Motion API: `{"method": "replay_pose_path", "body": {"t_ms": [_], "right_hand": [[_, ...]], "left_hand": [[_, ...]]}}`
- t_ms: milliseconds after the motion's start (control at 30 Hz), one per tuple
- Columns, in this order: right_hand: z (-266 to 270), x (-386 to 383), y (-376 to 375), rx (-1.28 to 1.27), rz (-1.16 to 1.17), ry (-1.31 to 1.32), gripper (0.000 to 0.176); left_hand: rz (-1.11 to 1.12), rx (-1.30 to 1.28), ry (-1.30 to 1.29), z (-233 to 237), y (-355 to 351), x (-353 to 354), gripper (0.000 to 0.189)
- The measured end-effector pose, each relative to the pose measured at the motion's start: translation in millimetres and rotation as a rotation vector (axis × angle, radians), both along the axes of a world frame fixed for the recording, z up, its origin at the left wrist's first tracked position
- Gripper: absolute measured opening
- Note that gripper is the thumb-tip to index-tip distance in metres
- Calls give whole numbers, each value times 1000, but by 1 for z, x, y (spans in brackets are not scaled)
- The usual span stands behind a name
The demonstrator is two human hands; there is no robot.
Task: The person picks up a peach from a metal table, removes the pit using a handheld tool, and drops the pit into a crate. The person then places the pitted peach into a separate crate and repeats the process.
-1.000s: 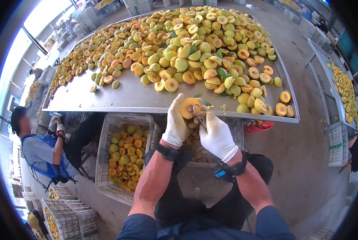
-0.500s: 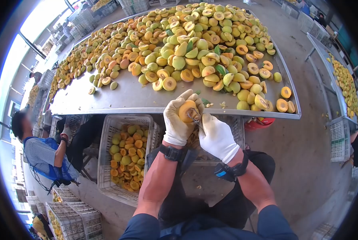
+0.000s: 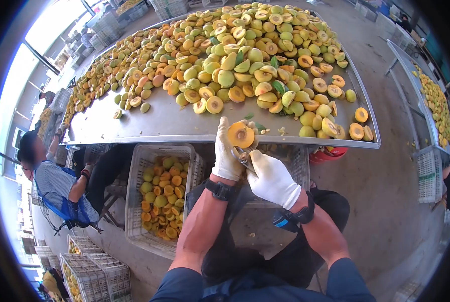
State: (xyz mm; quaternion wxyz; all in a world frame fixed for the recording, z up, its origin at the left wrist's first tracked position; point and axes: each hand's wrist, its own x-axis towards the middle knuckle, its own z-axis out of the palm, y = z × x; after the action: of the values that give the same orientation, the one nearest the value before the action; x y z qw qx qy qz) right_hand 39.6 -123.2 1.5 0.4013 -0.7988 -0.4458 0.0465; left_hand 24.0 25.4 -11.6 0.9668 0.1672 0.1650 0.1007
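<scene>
My left hand (image 3: 227,153), in a white glove, holds a halved orange fruit (image 3: 241,135) with its cut face up, just below the near edge of the metal table (image 3: 159,123). My right hand (image 3: 272,177), also gloved, grips a small metal pitting tool (image 3: 242,154) whose tip sits just under the fruit half. A large heap of whole and halved yellow-green fruit (image 3: 245,60) covers the table beyond my hands.
A white plastic crate (image 3: 159,194) with several fruit halves stands on the floor at my left knee. Another crate (image 3: 285,156) sits under the table behind my hands. A seated person in blue (image 3: 54,181) works at left. A second fruit table (image 3: 431,100) stands right.
My left hand turned the fruit half so its pitted cut face shows, fingers opening upward. The tool in my right hand dropped away below the fruit.
</scene>
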Motion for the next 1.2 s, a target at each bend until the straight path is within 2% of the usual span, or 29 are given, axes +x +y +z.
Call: {"method": "replay_pose_path", "body": {"t_ms": [67, 100, 133, 200, 233, 267, 333, 400, 433, 533, 600, 667, 733, 800, 867, 933, 1000, 1133, 1200], "right_hand": [[10, 1, 0, 13, -53, 51, 18], [14, 2, 0, 21, -103, 103, 18], [14, 4, 0, 19, -103, 102, 18], [9, 6, 1, 71, -130, 84, 22], [4, 6, 1, 70, -131, 86, 22], [-2, 7, 1, 73, -99, 26, 22], [9, 10, -1, 77, -65, -38, 22], [48, 15, -11, 127, 200, 1079, 20], [59, 13, -14, 228, 263, 1312, 16], [60, 20, -20, 348, 304, 1399, 16], [56, 24, -21, 346, 284, 1371, 14], [52, 26, -21, 279, 195, 1357, 14], [51, 25, -20, 248, 185, 1284, 17], [49, 26, -20, 166, 122, 1178, 23], [48, 27, -21, 99, 105, 1101, 26], [49, 27, -22, 39, 86, 1024, 28], [53, 26, -23, -24, 93, 1012, 30], [55, 22, -21, 53, -32, 1074, 24], [49, 28, -23, 305, -146, 1048, 16]], "left_hand": [[123, 54, 15, 12, -9, 1, 47], [199, 310, -21, 10, -13, 0, 43], [199, 307, -21, 7, -14, -3, 43], [306, 1265, -2, 6, -14, -8, 23], [386, 1308, 44, 10, -19, -7, 36], [383, 1309, 43, 9, -17, -6, 36], [177, 532, -50, 9, -11, -5, 36], [146, 580, 21, 12, -8, -4, 34], [107, 628, 96, 14, -8, -2, 32], [115, 846, -48, 13, -16, -3, 27], [37, 797, -23, 17, -10, -10, 26], [-44, 751, 8, 24, -12, -13, 25], [70, 827, -33, 31, -18, -13, 23], [53, 907, 15, 30, -14, -13, 18], [201, 1389, 40, 23, -11, -11, 14], [186, 1379, 15, 28, -9, -14, 13], [277, 1730, -79, 28, -4, -16, 13], [260, 1712, -44, 34, -3, -22, 17], [226, 832, -15, 35, 2, -25, 26]]}}
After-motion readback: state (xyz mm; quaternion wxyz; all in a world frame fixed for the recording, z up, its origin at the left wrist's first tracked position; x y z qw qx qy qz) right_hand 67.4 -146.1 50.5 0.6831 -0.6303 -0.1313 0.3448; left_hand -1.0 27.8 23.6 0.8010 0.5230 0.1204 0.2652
